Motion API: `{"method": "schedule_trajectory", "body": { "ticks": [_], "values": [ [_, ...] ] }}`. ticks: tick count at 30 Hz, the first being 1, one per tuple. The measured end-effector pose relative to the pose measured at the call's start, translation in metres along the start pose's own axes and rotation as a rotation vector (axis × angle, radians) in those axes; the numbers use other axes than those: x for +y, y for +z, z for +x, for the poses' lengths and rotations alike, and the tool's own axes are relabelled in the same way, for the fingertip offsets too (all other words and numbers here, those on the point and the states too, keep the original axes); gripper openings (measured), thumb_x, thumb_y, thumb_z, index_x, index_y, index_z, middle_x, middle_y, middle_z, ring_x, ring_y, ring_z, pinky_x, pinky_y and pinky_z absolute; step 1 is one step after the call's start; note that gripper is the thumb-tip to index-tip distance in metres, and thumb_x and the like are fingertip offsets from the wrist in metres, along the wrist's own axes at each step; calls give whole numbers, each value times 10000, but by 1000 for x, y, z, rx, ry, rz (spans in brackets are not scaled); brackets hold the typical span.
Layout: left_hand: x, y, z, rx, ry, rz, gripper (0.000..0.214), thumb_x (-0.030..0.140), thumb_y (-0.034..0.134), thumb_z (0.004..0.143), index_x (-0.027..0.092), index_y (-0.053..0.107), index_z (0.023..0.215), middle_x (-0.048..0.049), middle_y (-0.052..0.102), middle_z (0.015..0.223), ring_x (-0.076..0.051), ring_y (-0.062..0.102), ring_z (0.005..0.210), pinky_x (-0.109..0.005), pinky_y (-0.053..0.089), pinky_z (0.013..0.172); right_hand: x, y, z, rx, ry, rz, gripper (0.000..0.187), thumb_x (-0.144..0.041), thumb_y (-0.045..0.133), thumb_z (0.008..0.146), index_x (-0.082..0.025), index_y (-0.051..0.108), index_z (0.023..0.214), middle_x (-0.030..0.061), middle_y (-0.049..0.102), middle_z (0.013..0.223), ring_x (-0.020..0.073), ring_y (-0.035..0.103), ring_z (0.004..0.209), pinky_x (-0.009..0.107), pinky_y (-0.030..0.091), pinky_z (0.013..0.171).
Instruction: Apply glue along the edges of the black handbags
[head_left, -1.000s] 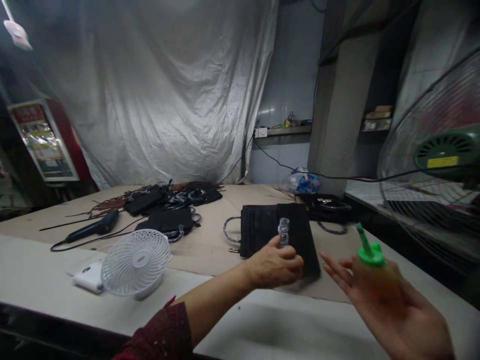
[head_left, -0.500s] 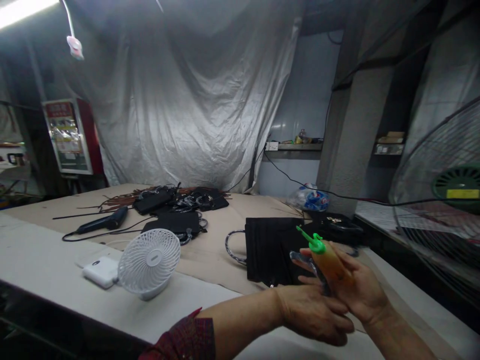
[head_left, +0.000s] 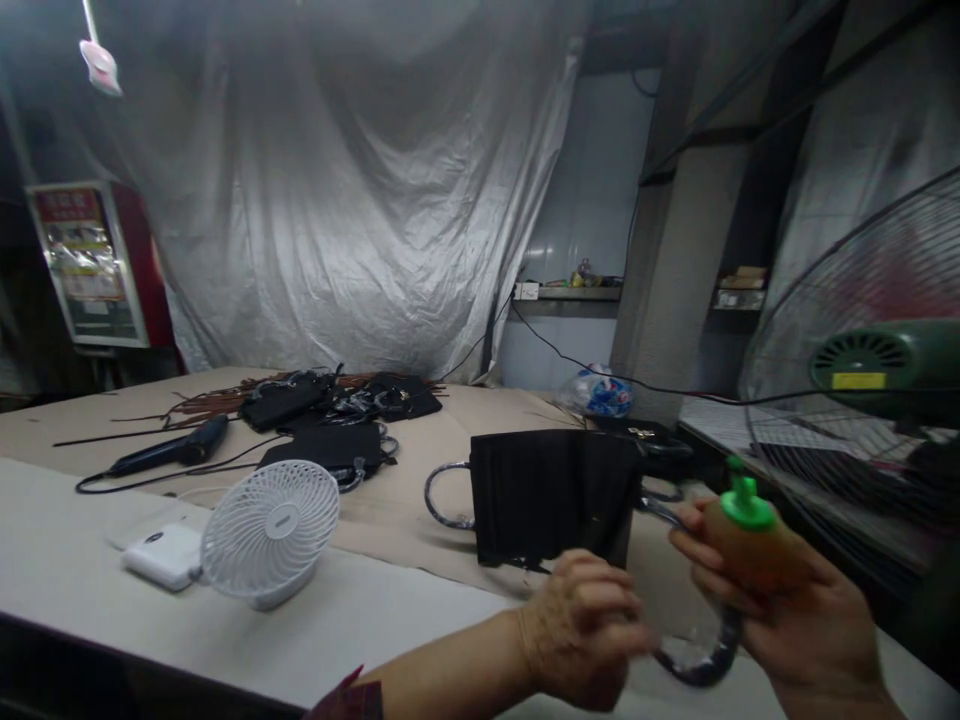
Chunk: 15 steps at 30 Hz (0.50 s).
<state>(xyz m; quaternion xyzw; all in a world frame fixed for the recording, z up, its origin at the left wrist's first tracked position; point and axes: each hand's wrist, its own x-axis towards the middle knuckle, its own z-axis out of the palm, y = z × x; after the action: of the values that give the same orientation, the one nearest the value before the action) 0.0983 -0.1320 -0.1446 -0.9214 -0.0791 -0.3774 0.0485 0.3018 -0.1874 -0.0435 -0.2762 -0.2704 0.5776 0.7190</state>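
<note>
My left hand (head_left: 583, 628) is closed in a fist low in the middle, gripping one end of a curved, plastic-wrapped bag handle (head_left: 701, 662). The handle loops under my right hand (head_left: 787, 620). That hand is wrapped round a brownish squeeze bottle (head_left: 750, 550) with a green nozzle cap, held upright just right of the left hand. A flat black bag (head_left: 551, 495) stands tilted up from the table right behind my left hand. Another ring handle (head_left: 442, 497) sticks out at the bag's left.
A small white desk fan (head_left: 270, 530) and a white power bank (head_left: 161, 555) sit near the table's front left. Behind them lie a black corded tool (head_left: 169, 450) and a pile of black bags (head_left: 330, 405). A large standing fan (head_left: 877, 370) fills the right side.
The black bag has come up from lying flat to tilted upright. My right hand with the bottle moved right and turned the nozzle upward. My left hand dropped lower, the handle curving between both hands.
</note>
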Motion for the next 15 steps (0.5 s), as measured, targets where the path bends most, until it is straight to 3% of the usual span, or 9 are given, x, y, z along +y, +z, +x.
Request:
{"method": "schedule_trajectory", "body": {
  "ticks": [3, 5, 7, 11, 13, 15],
  "values": [
    [-19, 4, 3, 211, -532, -175, 532, 92, 567, 767, 202, 561, 1288, -151, 570, 1351, -280, 547, 1310, -482, 470, 1122, -2, -5, -19, 29, -35, 100, 464, -306, 844, 572, -161, 723, 995, 83, 638, 837, 117, 502, 585, 117, 365, 318],
    [-35, 6, 22, 157, -876, -304, 487, 82, 506, 847, 220, 534, 1313, -120, 569, 1392, -238, 525, 1348, -461, 419, 1185, 5, -5, -32, 37, -8, 136, 455, -300, 851, 559, -156, 723, 972, 81, 613, 840, 104, 468, 580, 119, 367, 325],
    [-49, 11, 46, 115, -1036, -339, 508, 198, 601, 886, 204, 484, 1380, -145, 549, 1423, -269, 528, 1360, -473, 444, 1159, 15, -3, -45, 15, 16, 142, 447, -299, 852, 563, -158, 724, 967, 77, 598, 837, 96, 445, 570, 127, 374, 335],
    [-57, 35, 79, 45, -1363, -272, 829, 367, 828, 740, 189, 404, 1429, -226, 451, 1487, -423, 496, 1382, -640, 501, 1011, 32, 2, -60, -84, 13, 124, 464, -367, 877, 612, -170, 726, 1005, 73, 602, 851, 99, 450, 574, 158, 416, 374],
    [-54, 46, 84, 25, -1463, -204, 736, 350, 810, 770, 184, 437, 1382, -225, 470, 1452, -437, 503, 1365, -677, 485, 990, 39, 2, -63, -121, 13, 137, 424, -385, 860, 676, -177, 719, 1017, 70, 602, 866, 101, 452, 585, 155, 408, 387],
    [-51, 53, 82, 14, -1456, -155, 601, 279, 760, 820, 200, 476, 1343, -194, 490, 1440, -405, 492, 1381, -665, 453, 1031, 47, -1, -64, -137, 18, 165, 355, -365, 826, 734, -181, 712, 1015, 70, 597, 882, 100, 443, 591, 147, 390, 393]
  ]
}}
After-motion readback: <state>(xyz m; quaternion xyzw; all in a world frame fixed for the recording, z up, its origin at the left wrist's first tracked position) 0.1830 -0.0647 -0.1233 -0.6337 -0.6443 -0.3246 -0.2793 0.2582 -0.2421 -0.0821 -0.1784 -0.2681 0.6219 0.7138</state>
